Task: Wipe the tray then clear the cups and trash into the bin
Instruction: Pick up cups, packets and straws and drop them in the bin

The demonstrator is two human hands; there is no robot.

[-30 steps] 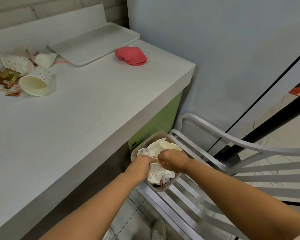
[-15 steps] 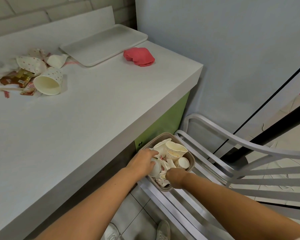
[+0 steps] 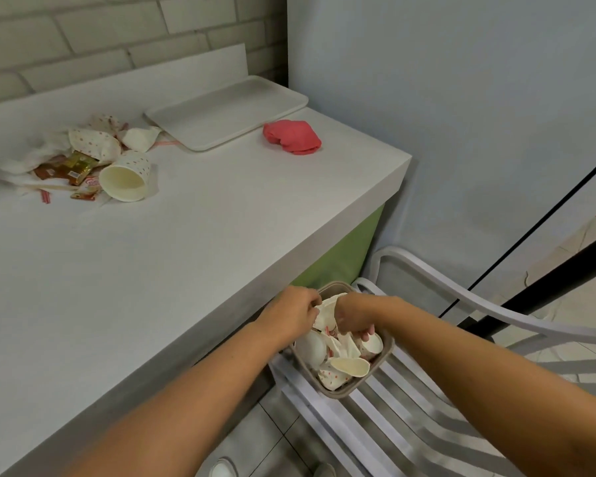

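Note:
A small brown bin (image 3: 379,368) stands on a chair seat below the counter's edge, filled with crumpled dotted paper cups (image 3: 350,364). My left hand (image 3: 289,313) and my right hand (image 3: 356,313) are both over the bin's far side, fingers curled around crumpled white paper and cups (image 3: 327,309). On the counter, a white tray (image 3: 226,111) lies at the back with a red cloth (image 3: 291,136) beside it. A dotted cup on its side (image 3: 126,177) and a pile of wrappers and crushed cups (image 3: 69,153) lie at the left.
The white counter (image 3: 152,270) ends in a corner near the red cloth, with a green panel below. A white slatted chair (image 3: 427,407) holds the bin; its curved arm rises to the right. A pale wall and brick backsplash close off the back. My shoes show on the tiled floor.
Both hands have come back together over the far side of the bin and closed on the crumpled paper; the view has shifted slightly right.

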